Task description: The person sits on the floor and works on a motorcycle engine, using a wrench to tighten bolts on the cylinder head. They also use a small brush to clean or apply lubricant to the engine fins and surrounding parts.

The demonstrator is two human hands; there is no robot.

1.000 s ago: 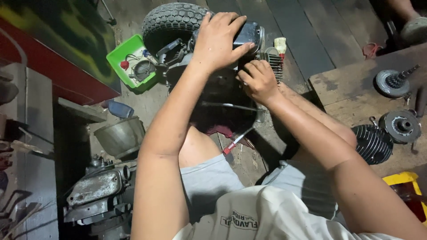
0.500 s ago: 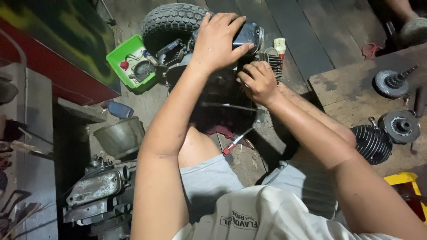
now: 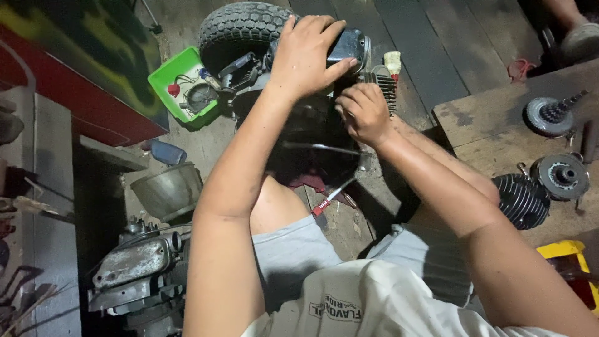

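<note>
My left hand (image 3: 306,53) lies flat on top of a dark engine block (image 3: 312,134), its fingers spread over a grey metal cover (image 3: 350,42) and gripping it. My right hand (image 3: 363,112) is curled against the engine's right side, beside the cooling fins (image 3: 385,84); what its fingers pinch is hidden. A knobby black tyre (image 3: 240,28) stands right behind the engine. A screwdriver with a red and white handle (image 3: 327,200) lies on the floor below the engine.
A green tray (image 3: 171,72) of small parts sits left of the tyre. A metal bowl (image 3: 167,190) and a second engine (image 3: 134,268) are at lower left. On the wooden bench (image 3: 474,125) at right lie gear parts (image 3: 552,115) and a finned cylinder (image 3: 523,200). A yellow box (image 3: 561,249) is lower right.
</note>
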